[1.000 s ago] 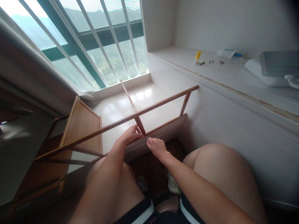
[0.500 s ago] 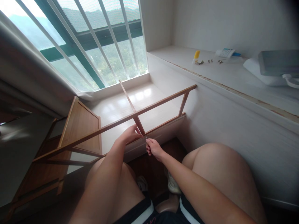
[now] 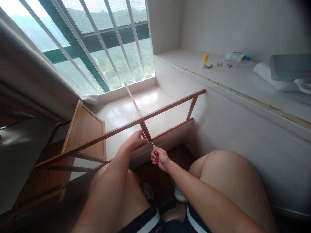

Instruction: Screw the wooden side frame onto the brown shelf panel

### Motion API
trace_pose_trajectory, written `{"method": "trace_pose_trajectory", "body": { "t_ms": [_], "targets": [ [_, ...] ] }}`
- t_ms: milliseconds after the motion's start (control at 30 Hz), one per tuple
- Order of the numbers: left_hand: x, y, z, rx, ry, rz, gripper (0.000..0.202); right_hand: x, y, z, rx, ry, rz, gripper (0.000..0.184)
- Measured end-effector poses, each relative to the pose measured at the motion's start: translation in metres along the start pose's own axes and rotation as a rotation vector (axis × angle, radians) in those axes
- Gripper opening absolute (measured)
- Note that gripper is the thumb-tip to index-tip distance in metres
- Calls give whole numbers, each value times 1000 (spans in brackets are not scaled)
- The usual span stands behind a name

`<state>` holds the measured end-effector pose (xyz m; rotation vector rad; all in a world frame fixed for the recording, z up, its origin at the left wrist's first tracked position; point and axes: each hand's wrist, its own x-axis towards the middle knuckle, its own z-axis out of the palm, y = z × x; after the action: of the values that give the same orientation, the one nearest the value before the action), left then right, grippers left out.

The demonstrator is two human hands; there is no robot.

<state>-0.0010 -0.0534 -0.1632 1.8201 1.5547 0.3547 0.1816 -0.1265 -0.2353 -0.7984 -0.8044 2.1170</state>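
A wooden frame [image 3: 126, 120] of slim brown bars stretches across the middle, in front of a glossy white sill. My left hand [image 3: 139, 139] has its fingers curled at the lower end of the short middle crossbar [image 3: 145, 130], beside the joint with the lower rail [image 3: 170, 130]. Just right of and below that joint, my right hand [image 3: 159, 158] is closed. Between its thumb and fingers is a thin metal rod-like tool [image 3: 153, 144], pointing up at the joint. Most of the tool is hidden in the hand, so its exact kind does not show.
On the white ledge [image 3: 243, 79] at right lie a yellow-capped bottle [image 3: 204, 60], several small screws [image 3: 219, 64], a white tube [image 3: 235, 57] and a grey-screened device [image 3: 289, 68]. A wooden panel [image 3: 85, 134] stands at left, below the curtain [image 3: 36, 61]. My knees flank the hands.
My right hand has turned slightly, its fingers rolling to a different grip on the thin tool, and the tool's tip sits a little lower. My left hand stays at the joint.
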Motion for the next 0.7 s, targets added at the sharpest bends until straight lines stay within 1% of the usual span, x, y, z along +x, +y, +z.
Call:
{"method": "trace_pose_trajectory", "body": {
  "t_ms": [133,267,500,700],
  "targets": [
    [1,-1,0,-9,-7,-8,39,3,2,3,-95,90,-67,44],
    [1,-1,0,-11,-18,-18,40,9,-2,3,-233,183,-133,40],
    [1,-3,0,-22,-11,0,41,12,-6,0,-477,234,-162,37],
    [1,-2,0,-32,-16,-15,40,8,-14,-4,-788,287,-202,39]
  ]
}}
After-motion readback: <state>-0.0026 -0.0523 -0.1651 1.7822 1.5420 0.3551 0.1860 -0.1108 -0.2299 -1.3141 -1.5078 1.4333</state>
